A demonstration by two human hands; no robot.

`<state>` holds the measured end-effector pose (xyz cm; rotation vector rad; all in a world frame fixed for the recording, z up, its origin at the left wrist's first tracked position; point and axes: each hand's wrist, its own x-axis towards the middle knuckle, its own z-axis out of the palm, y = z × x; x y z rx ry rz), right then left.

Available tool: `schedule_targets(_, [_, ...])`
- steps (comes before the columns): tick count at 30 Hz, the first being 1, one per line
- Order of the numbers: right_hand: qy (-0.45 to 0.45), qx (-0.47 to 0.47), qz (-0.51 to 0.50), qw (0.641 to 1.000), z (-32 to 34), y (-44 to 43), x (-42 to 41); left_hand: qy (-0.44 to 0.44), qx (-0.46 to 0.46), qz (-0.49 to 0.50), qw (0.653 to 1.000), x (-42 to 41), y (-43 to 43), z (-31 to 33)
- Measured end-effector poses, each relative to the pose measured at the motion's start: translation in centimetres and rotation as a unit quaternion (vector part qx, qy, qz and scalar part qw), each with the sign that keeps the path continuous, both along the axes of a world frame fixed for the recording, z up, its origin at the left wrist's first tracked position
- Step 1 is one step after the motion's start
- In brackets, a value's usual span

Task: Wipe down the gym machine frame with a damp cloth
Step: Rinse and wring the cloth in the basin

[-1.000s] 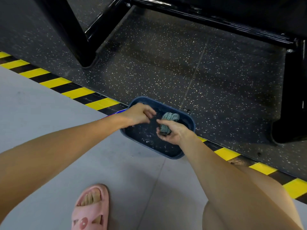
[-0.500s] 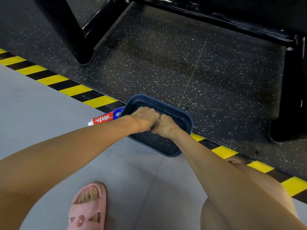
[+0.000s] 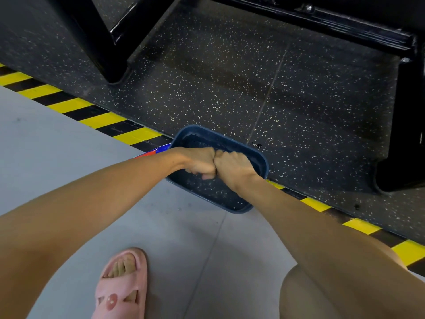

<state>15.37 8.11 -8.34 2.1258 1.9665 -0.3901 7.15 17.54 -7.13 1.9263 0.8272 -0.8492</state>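
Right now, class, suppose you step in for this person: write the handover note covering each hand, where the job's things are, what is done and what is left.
Left hand and right hand: both clenched, knuckles touching, over the blue basin.
The cloth is hidden, most likely being wrung inside the fists.
The basin sits on the floor across the striped tape; the black machine frame stands beyond it.
Done: cloth apparently wetted. Left: finish wringing, then wipe the frame.

Both forearms met at frame centre. The left hand (image 3: 202, 162) and right hand (image 3: 233, 166) pressed knuckle to knuckle, fingers curled tight, possibly around something hidden.
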Motion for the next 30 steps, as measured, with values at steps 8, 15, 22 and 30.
schedule_targets(8, [-0.026, 0.024, 0.09, 0.995, 0.5, 0.2, 0.7, 0.052, -0.115, 0.051, 0.991, -0.4, 0.5, 0.4])
schedule_targets(15, [0.395, -0.233, -0.345, 0.819, -0.4, 0.8, 1.7, -0.148, 0.381, -0.176, 0.896, -1.4, -0.8, -1.2])
schedule_targets(22, [0.581, -0.349, -0.336, 0.654, 0.9, 1.0, 2.2, -0.193, 0.349, -0.238, 0.886, -1.5, -1.1, -0.8])
schedule_targets(30, [0.263, -0.111, -0.226, 0.931, 1.4, 0.7, -0.3, -0.065, 0.407, -0.259, 0.874, -0.9, -1.8, 0.7])
